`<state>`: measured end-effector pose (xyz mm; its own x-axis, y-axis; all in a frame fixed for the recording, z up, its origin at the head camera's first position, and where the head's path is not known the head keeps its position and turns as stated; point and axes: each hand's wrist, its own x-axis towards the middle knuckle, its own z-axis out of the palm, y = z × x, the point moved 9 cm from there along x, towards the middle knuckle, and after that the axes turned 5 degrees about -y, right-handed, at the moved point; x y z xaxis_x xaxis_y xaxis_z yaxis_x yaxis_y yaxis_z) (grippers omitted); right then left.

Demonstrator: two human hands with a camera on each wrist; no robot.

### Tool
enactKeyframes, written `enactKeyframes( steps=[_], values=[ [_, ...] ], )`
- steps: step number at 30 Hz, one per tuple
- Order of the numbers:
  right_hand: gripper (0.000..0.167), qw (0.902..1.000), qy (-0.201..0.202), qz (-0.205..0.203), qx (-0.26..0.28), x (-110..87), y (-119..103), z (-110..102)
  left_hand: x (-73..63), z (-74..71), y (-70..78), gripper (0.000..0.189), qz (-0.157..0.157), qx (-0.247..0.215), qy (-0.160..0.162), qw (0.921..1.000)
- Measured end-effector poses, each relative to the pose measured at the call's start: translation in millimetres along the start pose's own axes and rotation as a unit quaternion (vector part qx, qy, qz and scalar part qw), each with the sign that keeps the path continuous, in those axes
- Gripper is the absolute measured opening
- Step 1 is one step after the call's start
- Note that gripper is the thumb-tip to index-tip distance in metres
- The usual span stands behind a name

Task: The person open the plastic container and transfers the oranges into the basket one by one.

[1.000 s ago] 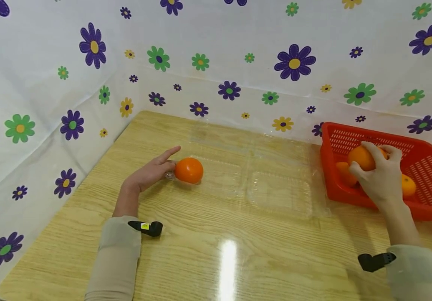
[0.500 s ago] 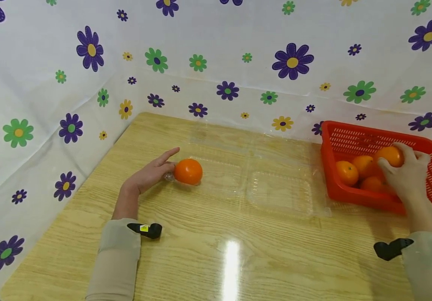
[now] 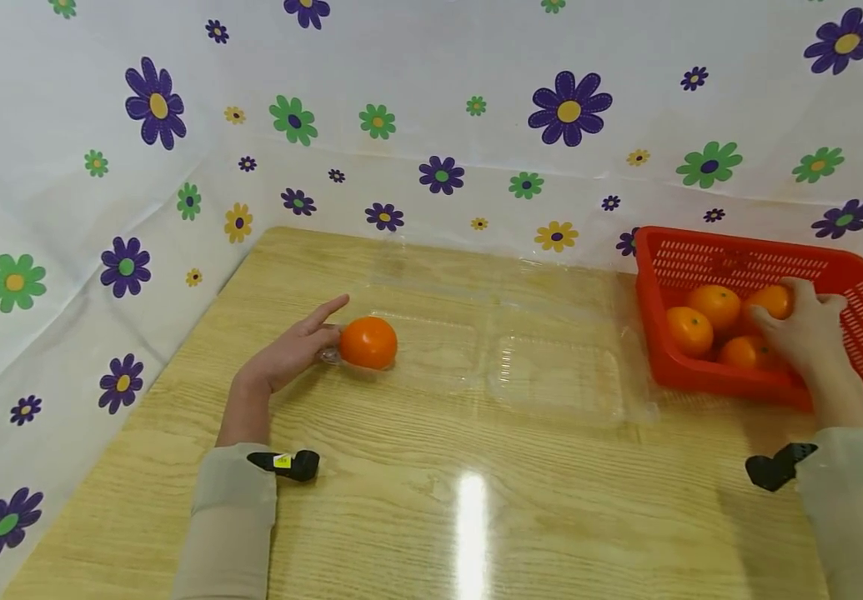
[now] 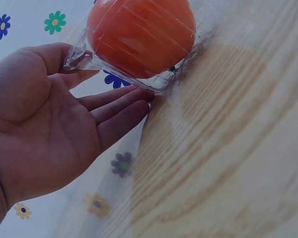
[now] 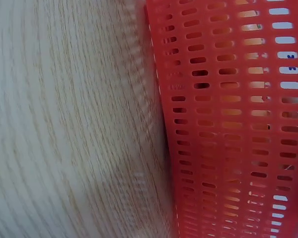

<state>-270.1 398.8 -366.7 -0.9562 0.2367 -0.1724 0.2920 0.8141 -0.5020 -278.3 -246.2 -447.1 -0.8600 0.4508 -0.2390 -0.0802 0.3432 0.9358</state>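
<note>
On the left, an orange (image 3: 368,342) sits in the near-left corner of a clear plastic container (image 3: 434,350). My left hand (image 3: 290,358) lies against that container's left edge. In the left wrist view its fingers (image 4: 121,121) stay mostly straight beside the container wall, and a clear plastic tab overlaps the thumb. My right hand (image 3: 808,329) reaches into a red basket (image 3: 709,379), its fingers around an orange (image 3: 770,301). Several other oranges (image 3: 689,332) lie in the basket left of this hand. The right wrist view shows the basket's slotted side, not the hand.
Beside the left container sits a second clear plastic container (image 3: 559,377), close to the basket's left wall. Both have clear lids folded back toward the rear. All stand on a wood-grain table (image 3: 371,508) before a flower-patterned cloth (image 3: 476,137).
My right hand has moved rightward over the basket with an orange and lowered it among the others, uncovering more oranges. The left hand has stayed at the container. The head view has shifted slightly.
</note>
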Motion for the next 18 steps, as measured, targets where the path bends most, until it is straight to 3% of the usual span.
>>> enactKeyframes(
  steps=[6,10,18],
  values=[
    [0.091,0.9977,-0.049,-0.008,-0.046,8.0,3,10,0.0,3.5,0.7,0.059,0.002,-0.006,-0.004,1.0000],
    [0.097,0.9957,-0.079,-0.006,-0.047,11.9,5,17,0.1,2.3,-2.2,0.059,0.001,-0.004,-0.001,1.0000],
    [0.093,0.9957,-0.085,0.005,-0.035,20.3,5,21,0.1,-0.4,-2.2,0.058,0.003,-0.003,-0.003,1.0000]
  ],
)
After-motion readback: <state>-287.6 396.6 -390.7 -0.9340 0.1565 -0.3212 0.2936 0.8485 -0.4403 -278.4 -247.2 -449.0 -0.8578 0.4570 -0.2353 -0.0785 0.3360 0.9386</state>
